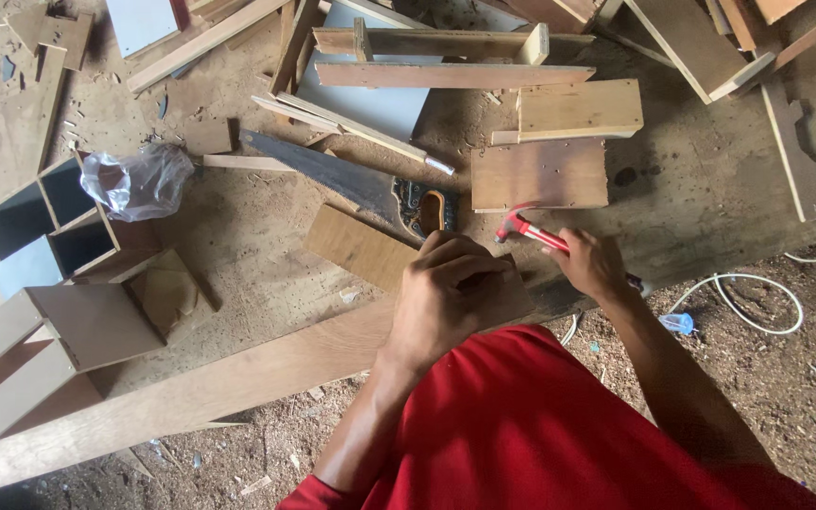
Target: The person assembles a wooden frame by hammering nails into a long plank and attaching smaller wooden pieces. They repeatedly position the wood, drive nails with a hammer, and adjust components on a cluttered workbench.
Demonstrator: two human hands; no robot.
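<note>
My left hand (446,297) is curled into a loose fist on the near end of a flat wooden board (356,246) lying on the workbench; what its fingers pinch is hidden. My right hand (592,264) grips a red-handled hammer (531,229), whose head sits just right of my left knuckles. A hand saw (332,175) with a dark patterned handle lies diagonally just beyond the board. A long plank (191,392) runs along the bench's near edge under my left forearm.
Wood offcuts and blocks (578,109) pile at the back. A crumpled clear plastic bag (139,179) and open box frames (59,236) sit at left. A white cable (748,297) loops on the sawdust-strewn floor at right.
</note>
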